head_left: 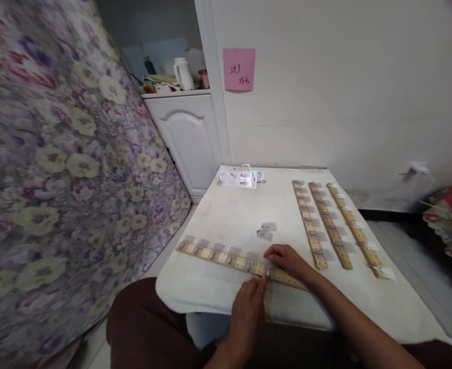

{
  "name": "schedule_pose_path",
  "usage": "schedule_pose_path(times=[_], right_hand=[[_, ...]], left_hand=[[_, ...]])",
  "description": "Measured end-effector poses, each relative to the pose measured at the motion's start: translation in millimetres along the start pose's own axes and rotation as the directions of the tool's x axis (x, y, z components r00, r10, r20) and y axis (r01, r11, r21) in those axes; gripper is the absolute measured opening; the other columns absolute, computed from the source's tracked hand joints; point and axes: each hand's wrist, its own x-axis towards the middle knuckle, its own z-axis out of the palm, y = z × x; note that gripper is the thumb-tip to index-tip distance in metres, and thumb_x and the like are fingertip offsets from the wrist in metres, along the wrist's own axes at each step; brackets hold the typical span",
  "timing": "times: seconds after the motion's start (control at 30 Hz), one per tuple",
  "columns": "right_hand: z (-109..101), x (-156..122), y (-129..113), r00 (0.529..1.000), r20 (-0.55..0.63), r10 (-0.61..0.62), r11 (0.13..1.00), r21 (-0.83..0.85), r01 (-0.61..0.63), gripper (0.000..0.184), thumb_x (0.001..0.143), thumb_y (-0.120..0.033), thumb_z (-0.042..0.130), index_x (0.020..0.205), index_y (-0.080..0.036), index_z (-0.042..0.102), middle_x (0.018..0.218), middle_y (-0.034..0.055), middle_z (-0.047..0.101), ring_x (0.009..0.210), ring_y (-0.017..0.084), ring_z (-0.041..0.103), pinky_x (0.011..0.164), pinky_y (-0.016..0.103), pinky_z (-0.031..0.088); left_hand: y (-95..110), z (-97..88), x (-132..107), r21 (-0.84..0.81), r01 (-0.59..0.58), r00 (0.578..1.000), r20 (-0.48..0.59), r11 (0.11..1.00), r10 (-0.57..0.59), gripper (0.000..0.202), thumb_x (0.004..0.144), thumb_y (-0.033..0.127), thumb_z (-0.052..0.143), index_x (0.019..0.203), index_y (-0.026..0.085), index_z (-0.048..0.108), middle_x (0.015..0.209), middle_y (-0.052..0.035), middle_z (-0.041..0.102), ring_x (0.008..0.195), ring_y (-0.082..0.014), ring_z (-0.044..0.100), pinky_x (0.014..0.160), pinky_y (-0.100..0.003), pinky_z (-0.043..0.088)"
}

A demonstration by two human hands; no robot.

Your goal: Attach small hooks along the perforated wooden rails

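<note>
Packets lay beyond the near strip, three strips rightward; whether left hand or right hand gripped anything was unclear.

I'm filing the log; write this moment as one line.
left hand: at metal piece on near wooden strip; right hand: near same piece; loose pieces: beyond strip; three strips: farther right

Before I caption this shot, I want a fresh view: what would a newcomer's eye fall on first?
Likely the flowered cloth filling the left side, then the pink note on the wall beyond the table. Below, the left hand and right hand are at a wooden strip near the table's front edge, with three more strips to the right.
</note>
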Motion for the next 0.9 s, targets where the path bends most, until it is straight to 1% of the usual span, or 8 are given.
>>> schedule_pose_path(times=[0.27,0.47,0.6,0.7,0.8,0.9], right_hand=[[1.8,0.5,2.2,1.000,-0.016,-0.017,0.999,-0.027,0.016,0.020,0.075,-0.024,0.052,0.083,-0.015,0.067,0.074,0.0033,0.066,0.068,0.016,0.056,0.064,0.026,0.041],[2.3,-2.7,-0.2,0.999,-0.037,-0.021,1.000,-0.019,0.020,0.017,0.075,-0.023,0.053,0.081,-0.015,0.066,0.071,0.0017,0.063,0.065,0.014,0.054,0.061,0.025,0.040],[1.4,-6.3,-2.7,1.000,-0.017,-0.003,0.999,0.041,0.004,0.014,0.072,-0.025,0.059,0.081,-0.016,0.064,0.065,-0.0013,0.059,0.060,0.013,0.051,0.056,0.023,0.038],[-0.8,-8.7,-5.5,1.000,0.016,0.017,0.998,0.059,-0.018,0.020,0.067,-0.025,0.066,0.084,-0.016,0.063,0.064,-0.0029,0.056,0.060,0.012,0.050,0.056,0.023,0.037],[-2.8,-10.1,-7.6,0.999,0.025,0.021,0.999,0.039,-0.022,0.026,0.062,-0.022,0.070,0.086,-0.016,0.064,0.066,-0.0029,0.056,0.062,0.012,0.051,0.057,0.023,0.038],[-3.4,-10.5,-6.9,0.999,0.032,0.017,0.999,0.042,-0.018,0.027,0.061,-0.021,0.070,0.087,-0.016,0.063,0.067,-0.0030,0.057,0.063,0.013,0.052,0.058,0.023,0.038]], left_hand=[[-0.5,0.9,0.0,0.069,0.011,0.999,0.030,0.998,-0.013,0.060,0.077,0.000,0.036,0.134,0.018,0.039,0.102,-0.0090,0.058,0.093,-0.0215,0.051,0.081,-0.037,0.048],[1.2,-2.0,1.8,0.092,0.008,0.999,0.036,0.996,-0.011,0.060,0.077,0.000,0.038,0.134,0.019,0.040,0.102,-0.0091,0.058,0.093,-0.0214,0.052,0.082,-0.038,0.048],[2.3,-2.8,2.9,0.113,-0.001,0.999,0.041,0.994,-0.003,0.060,0.076,-0.001,0.038,0.133,0.017,0.041,0.100,-0.0097,0.058,0.093,-0.0220,0.052,0.081,-0.039,0.049],[3.7,-3.8,4.1,0.134,0.001,0.999,0.044,0.991,-0.007,0.060,0.075,-0.001,0.039,0.132,0.017,0.042,0.098,-0.0089,0.059,0.090,-0.0218,0.053,0.078,-0.038,0.050],[5.0,-6.8,6.6,0.145,-0.004,1.000,0.019,0.989,0.001,0.054,0.076,0.000,0.040,0.127,0.018,0.045,0.094,-0.0072,0.060,0.086,-0.0203,0.055,0.075,-0.034,0.051],[5.2,-10.1,11.5,0.112,-0.024,0.999,-0.045,0.993,0.029,0.040,0.084,0.007,0.038,0.119,0.021,0.050,0.092,-0.0052,0.061,0.084,-0.0175,0.058,0.072,-0.029,0.052]])
